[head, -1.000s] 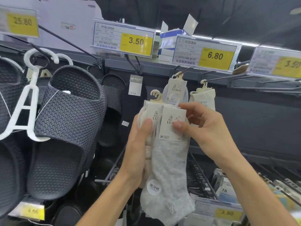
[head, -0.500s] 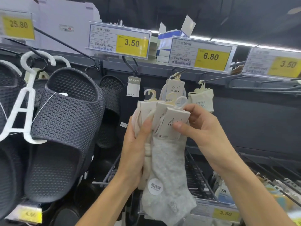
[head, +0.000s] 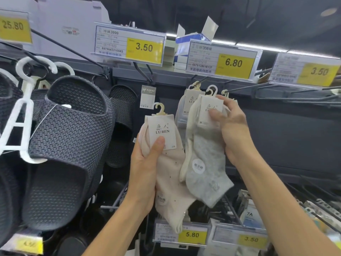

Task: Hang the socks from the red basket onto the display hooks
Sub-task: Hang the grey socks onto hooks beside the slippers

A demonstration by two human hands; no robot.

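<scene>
My left hand (head: 145,174) grips a cream speckled sock pair (head: 171,174) by its LU REN card, thumb on the label, its small plastic hook free above. My right hand (head: 232,130) pinches the card of a grey sock pair (head: 204,174) with a cream pair behind it, raised so their hooks are just under the black display hook (head: 245,87). One more carded pair (head: 190,102) hangs on the hook below the 6.80 tag. The red basket is out of view.
Dark slippers (head: 66,145) on white hangers fill the left side. Price tags (head: 223,60) line the top rail, with more tags below. Bare wire hooks (head: 295,97) stick out at the right. Packaged goods sit at the lower right.
My hands have split the bundle: the left keeps the cream pair lower left, while the right has lifted the grey pair up and right toward the hook.
</scene>
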